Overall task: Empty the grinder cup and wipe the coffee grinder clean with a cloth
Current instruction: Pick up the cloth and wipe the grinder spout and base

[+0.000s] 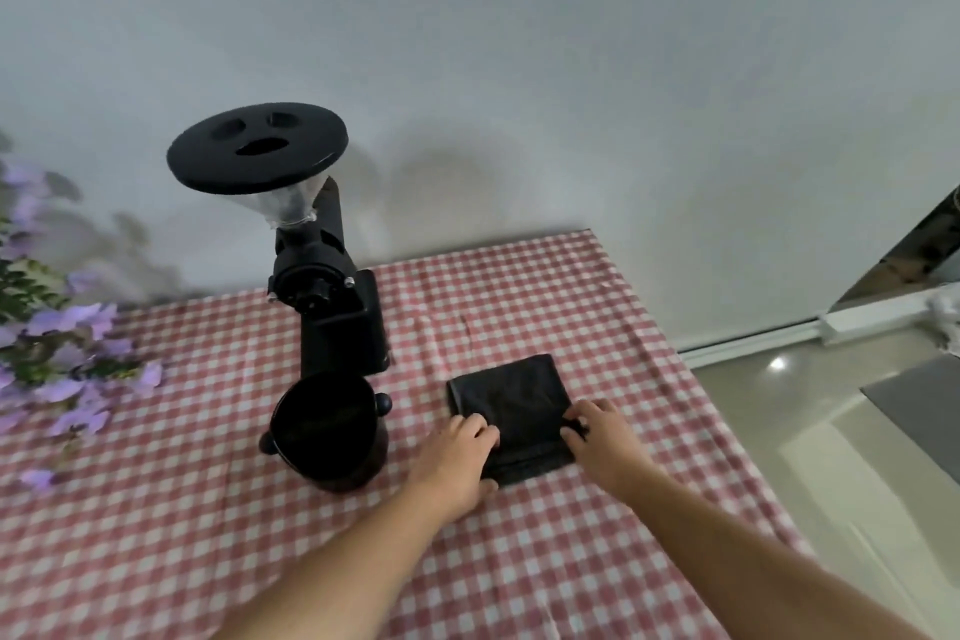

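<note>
A black coffee grinder [326, 296] with a wide round lid and a clear hopper stands at the back of the table. Its black grinder cup [324, 431] sits in front of it, open side up. To the right lies a folded black cloth [511, 400], flat on the red-and-white checked tablecloth [208, 509]. My left hand [460, 463] rests on the cloth's near left corner, fingers curled over its edge. My right hand [605, 437] pinches the cloth's near right edge.
Purple flowers with green leaves [57, 343] crowd the table's left side. A pale wall [519, 68] runs right behind the grinder. The table's right edge drops to a light floor [831, 431], with a white ledge at the far right.
</note>
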`<state>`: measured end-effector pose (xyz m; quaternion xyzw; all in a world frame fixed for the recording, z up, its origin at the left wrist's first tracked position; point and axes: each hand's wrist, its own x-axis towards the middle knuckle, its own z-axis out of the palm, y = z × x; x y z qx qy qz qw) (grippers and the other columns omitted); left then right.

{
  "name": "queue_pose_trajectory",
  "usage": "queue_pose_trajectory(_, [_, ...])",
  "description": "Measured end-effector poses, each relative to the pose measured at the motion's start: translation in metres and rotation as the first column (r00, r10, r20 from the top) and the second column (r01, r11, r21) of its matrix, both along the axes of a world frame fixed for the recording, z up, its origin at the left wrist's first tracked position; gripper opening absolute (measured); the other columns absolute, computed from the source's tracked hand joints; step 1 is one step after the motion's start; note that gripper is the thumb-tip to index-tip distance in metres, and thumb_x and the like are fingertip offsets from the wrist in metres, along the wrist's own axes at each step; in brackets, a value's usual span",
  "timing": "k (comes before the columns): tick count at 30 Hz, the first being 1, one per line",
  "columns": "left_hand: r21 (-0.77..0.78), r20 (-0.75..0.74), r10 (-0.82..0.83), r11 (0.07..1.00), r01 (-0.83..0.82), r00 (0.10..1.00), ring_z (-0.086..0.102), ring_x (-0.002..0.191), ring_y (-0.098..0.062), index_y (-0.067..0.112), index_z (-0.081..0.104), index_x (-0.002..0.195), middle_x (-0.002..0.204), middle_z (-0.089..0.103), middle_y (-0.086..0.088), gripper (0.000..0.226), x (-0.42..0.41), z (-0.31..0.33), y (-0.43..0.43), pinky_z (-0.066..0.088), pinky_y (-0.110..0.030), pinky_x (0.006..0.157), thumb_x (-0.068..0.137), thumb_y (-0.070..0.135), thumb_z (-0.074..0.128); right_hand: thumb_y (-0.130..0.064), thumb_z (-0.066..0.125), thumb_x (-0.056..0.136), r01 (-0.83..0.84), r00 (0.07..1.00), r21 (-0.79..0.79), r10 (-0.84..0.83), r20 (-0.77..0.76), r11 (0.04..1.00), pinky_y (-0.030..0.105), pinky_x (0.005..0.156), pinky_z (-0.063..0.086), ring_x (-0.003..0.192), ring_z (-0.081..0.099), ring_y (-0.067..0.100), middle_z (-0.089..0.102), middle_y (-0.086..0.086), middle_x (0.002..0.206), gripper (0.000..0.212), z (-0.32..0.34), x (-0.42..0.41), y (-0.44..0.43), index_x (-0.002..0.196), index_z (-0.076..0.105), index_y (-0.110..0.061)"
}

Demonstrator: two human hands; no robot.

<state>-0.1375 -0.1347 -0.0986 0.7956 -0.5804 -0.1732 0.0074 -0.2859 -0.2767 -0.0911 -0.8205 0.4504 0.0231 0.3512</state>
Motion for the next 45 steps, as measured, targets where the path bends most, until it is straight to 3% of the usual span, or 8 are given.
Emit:
queue_pose_trajectory(8, [-0.064, 0.075, -0.049, 0.996, 0.054, 0.996, 0.049, 0.118, -0.019, 0.016, 0.052, 0.130, 0.128, 0.055, -0.001, 0.034, -0.003, -0.003, 0.004, 0.045, -0.032, 0.096, 0.098, 0.028, 0.051, -0.027, 0.072, 0.081, 0.373, 0.894, 0.375, -0.437, 0.098, 0.848, 0.024, 0.060, 0.050, 0.088, 0.059, 0.017, 0.062, 0.008, 0.118, 0.057, -0.002, 0.031, -0.013, 0.129, 0.046, -0.015])
queue_pose_trajectory(14, [-0.152, 0.080, -0.019, 0.988, 0.031, 0.997, 0.056, 0.107, -0.020, 0.016, 0.055, 0.123, 0.118, 0.063, -0.003, 0.027, 0.008, 0.012, 0.000, 0.048, -0.034, 0.087, 0.099, 0.022, 0.046, -0.013, 0.072, 0.076, 0.376, 0.847, 0.689, -0.531, 0.016, 0.620, 0.042, 0.083, 0.057, 0.089, 0.067, 0.029, 0.068, 0.015, 0.096, 0.035, 0.015, 0.041, -0.013, 0.106, 0.060, -0.002])
queue_pose_trajectory(18, [-0.288, 0.079, 0.033, 0.957, -0.009, 0.996, 0.056, 0.104, -0.016, 0.017, 0.059, 0.118, 0.115, 0.064, 0.001, 0.024, 0.024, 0.034, 0.002, 0.046, -0.029, 0.082, 0.097, 0.020, 0.048, -0.013, 0.068, 0.082, 0.249, 0.799, 0.749, -0.567, 0.199, 0.614, 0.044, 0.082, 0.056, 0.094, 0.067, 0.031, 0.069, 0.016, 0.102, 0.026, 0.043, 0.050, -0.009, 0.106, 0.060, -0.008])
queue_pose_trajectory(27, [-0.479, 0.080, 0.135, 0.874, -0.081, 0.988, 0.056, 0.107, -0.016, 0.017, 0.062, 0.116, 0.115, 0.065, 0.001, 0.029, 0.075, 0.083, 0.051, 0.048, -0.032, 0.090, 0.089, 0.025, 0.062, -0.009, 0.056, 0.091, 0.062, 0.779, 0.420, -0.307, 0.546, 0.906, 0.045, 0.097, 0.049, 0.106, 0.059, 0.023, 0.062, 0.001, 0.111, 0.029, 0.114, 0.121, 0.045, 0.117, 0.051, -0.019])
queue_pose_trajectory(32, [-0.444, -0.003, 0.345, 0.841, -0.311, 0.938, 0.045, 0.122, -0.009, 0.026, 0.047, 0.131, 0.132, 0.049, 0.010, 0.060, 0.105, 0.081, 0.117, 0.040, -0.029, 0.103, 0.081, 0.055, 0.063, -0.011, 0.050, 0.093, -0.086, 0.862, 0.091, 0.028, 0.505, 0.992, 0.025, 0.065, 0.047, 0.085, 0.058, 0.015, 0.060, -0.001, 0.101, 0.023, 0.131, 0.149, 0.094, 0.115, 0.049, -0.019])
queue_pose_trajectory(36, [-0.284, -0.132, 0.474, 0.823, -0.491, 0.871, 0.040, 0.131, -0.013, 0.027, 0.031, 0.144, 0.144, 0.040, 0.009, 0.089, 0.117, 0.070, 0.150, 0.037, -0.033, 0.107, 0.072, 0.061, 0.070, -0.017, 0.050, 0.089, -0.354, 0.887, -0.216, 0.400, 0.232, 0.910, 0.028, 0.058, 0.048, 0.079, 0.060, 0.017, 0.062, 0.000, 0.095, 0.020, 0.116, 0.164, 0.137, 0.107, 0.045, -0.023])
queue_pose_trajectory(41, [-0.191, -0.298, 0.521, 0.789, -0.584, 0.800, 0.052, 0.124, -0.022, 0.021, 0.023, 0.149, 0.145, 0.045, -0.001, 0.090, 0.118, 0.053, 0.160, 0.045, -0.038, 0.100, 0.078, 0.041, 0.074, -0.039, 0.045, 0.092, -0.774, 0.626, -0.346, 0.721, -0.297, 0.530, 0.042, 0.107, 0.033, 0.128, 0.041, 0.028, 0.043, 0.005, 0.145, 0.038, 0.077, 0.173, 0.178, 0.124, 0.051, -0.020])
queue_pose_trajectory(45, [-0.183, -0.307, 0.515, 0.793, -0.580, 0.801, 0.046, 0.131, -0.022, 0.023, 0.017, 0.152, 0.151, 0.039, -0.001, 0.097, 0.123, 0.044, 0.159, 0.042, -0.041, 0.105, 0.077, 0.042, 0.076, -0.040, 0.043, 0.094, -0.674, 0.722, -0.398, 0.668, -0.179, 0.623, 0.039, 0.106, 0.031, 0.127, 0.042, 0.024, 0.053, 0.000, 0.134, 0.033, 0.072, 0.178, 0.172, 0.121, 0.052, -0.023])
